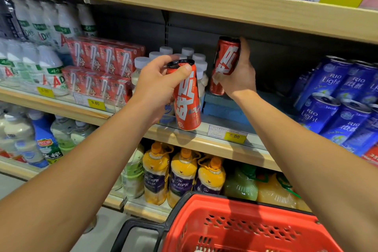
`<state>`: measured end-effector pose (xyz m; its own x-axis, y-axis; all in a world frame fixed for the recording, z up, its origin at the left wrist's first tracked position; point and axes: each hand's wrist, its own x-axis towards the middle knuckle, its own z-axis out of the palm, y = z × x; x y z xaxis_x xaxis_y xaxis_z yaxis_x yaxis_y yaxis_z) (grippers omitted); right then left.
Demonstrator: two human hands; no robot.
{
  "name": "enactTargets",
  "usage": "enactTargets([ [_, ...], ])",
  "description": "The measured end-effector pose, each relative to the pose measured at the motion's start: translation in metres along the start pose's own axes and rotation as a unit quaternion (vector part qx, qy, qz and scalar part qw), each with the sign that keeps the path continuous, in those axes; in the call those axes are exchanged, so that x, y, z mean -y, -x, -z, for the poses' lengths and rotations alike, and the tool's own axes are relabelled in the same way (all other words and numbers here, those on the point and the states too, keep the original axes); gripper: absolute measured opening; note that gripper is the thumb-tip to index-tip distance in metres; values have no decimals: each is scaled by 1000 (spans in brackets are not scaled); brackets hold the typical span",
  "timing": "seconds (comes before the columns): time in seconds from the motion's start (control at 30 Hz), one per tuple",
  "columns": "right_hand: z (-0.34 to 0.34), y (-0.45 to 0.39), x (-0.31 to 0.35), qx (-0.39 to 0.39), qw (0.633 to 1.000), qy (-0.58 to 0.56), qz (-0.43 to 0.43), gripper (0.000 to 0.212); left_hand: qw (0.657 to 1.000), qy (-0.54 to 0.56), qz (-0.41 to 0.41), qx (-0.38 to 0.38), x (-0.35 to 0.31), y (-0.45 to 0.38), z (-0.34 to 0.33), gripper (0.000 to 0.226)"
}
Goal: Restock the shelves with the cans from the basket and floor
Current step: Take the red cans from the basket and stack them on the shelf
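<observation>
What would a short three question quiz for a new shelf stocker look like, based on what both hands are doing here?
1. True or false: each hand holds a red can.
2. Which hand's can sits on the blue riser: A left, B right?
3. What colour is the basket?

Key:
1. True: left hand grips one red can, right hand another red can.
2. B
3. Red

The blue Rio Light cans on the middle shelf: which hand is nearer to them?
Right. The right hand, holding a red can, is just left of the blue Rio Light cans; the left hand with its red can is farther left.
</observation>
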<state>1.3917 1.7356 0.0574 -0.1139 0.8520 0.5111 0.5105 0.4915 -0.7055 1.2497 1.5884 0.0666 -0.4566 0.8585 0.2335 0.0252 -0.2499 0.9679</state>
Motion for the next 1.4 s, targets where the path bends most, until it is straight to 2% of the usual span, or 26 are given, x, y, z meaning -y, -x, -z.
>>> enactTargets([
  [0.17,0,1,-2,31,999,-14,5,103,1000,-8,-1,1,1,-1,1,43],
  [0.43,0,1,-2,35,999,-12,-2,104,1000,-18,0,-6,1,0,0,43],
  [0.57,6,0,-5,35,999,-19,-32,109,1000,-24,-6,-5,0,4,1,46],
  [0.67,19,5,-12,38,999,16,-33,111,999,-33,-8,-4,-1,9,-1,47],
  [0.8,51,21,-17,43,993,112,5,101,998,-51,-25,20,-3,15,-19,46],
  [0.87,73,32,-20,38,980,184,60,92,997,-57,-38,36,-4,18,-34,46],
  [0.97,107,46,-32,17,947,291,132,81,995,-57,-59,50,-6,20,-58,42],
  [1.1,140,56,-57,-22,894,414,168,71,993,-45,-81,73,-9,20,-91,35],
  [1.23,158,68,-83,-33,878,449,165,65,989,-68,-115,56,-10,13,-125,43],
  [1.4,132,98,-99,5,879,413,241,54,985,-95,-135,56,-5,-4,-145,51],
])
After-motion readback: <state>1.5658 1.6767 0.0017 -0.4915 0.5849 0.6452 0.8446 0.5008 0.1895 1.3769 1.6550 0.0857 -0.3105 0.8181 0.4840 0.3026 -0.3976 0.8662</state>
